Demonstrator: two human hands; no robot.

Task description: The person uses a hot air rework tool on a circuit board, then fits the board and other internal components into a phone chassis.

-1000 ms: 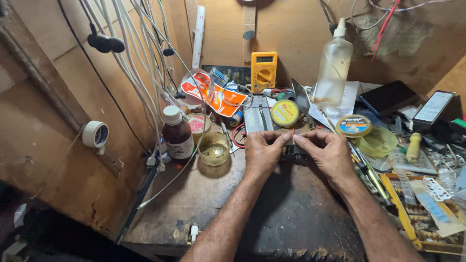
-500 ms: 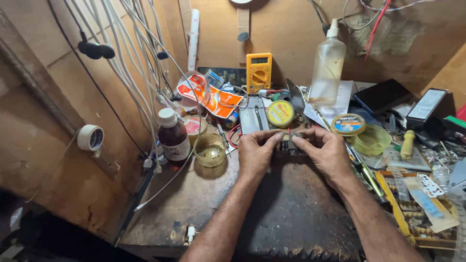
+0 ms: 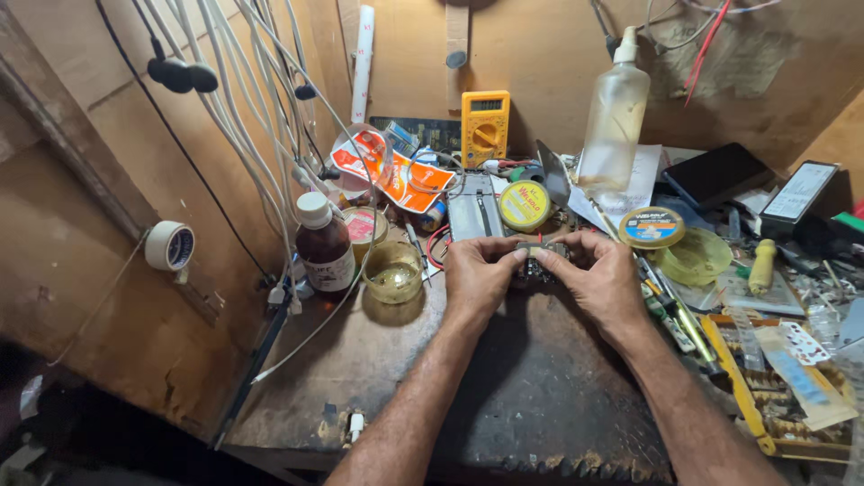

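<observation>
At centre frame, left hand (image 3: 477, 274) and right hand (image 3: 601, 279) pinch a small electronic part (image 3: 537, 259); a slip could knock the nearby glass jar (image 3: 393, 271).

small dark component (image 3: 538, 261) between fingertips

Warm overhead light, sharp centre, soft shadows under forearms, dark lower-left corner, wide-angle bending at edges
</observation>
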